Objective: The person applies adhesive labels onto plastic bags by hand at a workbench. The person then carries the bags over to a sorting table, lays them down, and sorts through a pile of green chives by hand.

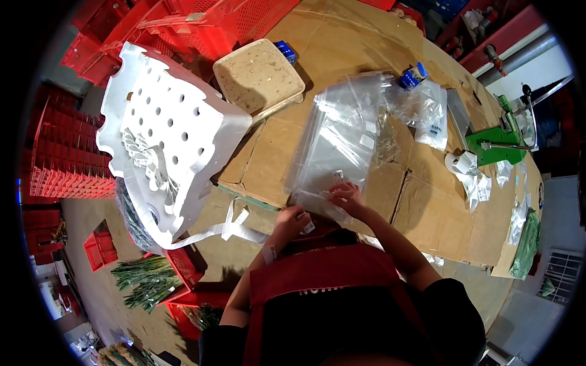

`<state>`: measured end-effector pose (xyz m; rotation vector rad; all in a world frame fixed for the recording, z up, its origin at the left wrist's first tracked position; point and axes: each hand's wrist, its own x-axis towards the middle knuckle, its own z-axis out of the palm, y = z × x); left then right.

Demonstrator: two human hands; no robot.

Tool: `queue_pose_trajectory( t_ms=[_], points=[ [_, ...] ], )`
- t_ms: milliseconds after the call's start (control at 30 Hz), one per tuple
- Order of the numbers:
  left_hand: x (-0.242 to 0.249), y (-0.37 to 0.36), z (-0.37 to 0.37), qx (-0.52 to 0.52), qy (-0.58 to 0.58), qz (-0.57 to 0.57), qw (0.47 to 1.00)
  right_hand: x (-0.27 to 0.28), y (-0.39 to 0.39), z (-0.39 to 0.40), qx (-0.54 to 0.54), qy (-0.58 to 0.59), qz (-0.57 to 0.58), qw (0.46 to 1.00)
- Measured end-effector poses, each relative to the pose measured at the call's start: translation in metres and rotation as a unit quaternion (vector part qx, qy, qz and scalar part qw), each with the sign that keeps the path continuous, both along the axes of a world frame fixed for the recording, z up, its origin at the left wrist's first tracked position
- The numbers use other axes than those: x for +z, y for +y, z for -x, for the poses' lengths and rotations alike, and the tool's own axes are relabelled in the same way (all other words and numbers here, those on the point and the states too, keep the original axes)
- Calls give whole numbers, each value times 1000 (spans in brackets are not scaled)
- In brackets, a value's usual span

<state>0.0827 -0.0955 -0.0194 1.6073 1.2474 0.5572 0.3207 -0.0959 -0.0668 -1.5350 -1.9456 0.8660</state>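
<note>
From the head view, white letters on the red apron (323,274) were too cut off to read. The right hand (348,196) pinched the near edge of the clear bags (339,143), a glossy stack lying mid-counter (439,213) with small white labels. The left hand (292,221) gripped a small white sticker (307,228) just left of the stack. A white foam tray (171,131) stood far left.
</note>
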Motion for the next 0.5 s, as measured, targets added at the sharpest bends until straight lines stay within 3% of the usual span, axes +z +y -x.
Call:
queue_pose_trajectory(
  t_ms=[67,200,267,333,433,500],
  points=[
    [1,0,0,-1,-6,-2,1000,7,3,1,10,115,38,993],
    [0,-1,1,-1,9,-40,999,33,5,2,-32,165,40,985],
    [2,0,1,-11,10,-33,999,36,11,-10,-45,252,25,966],
    [3,1,2,-22,11,-26,999,55,24,-30,-140,317,128,929],
    [2,2,1,-47,20,-33,998,28,53,-105,-242,275,-46,929],
    [3,2,-1,-47,44,-12,998,67,69,-137,-442,259,-134,848]
  ],
)
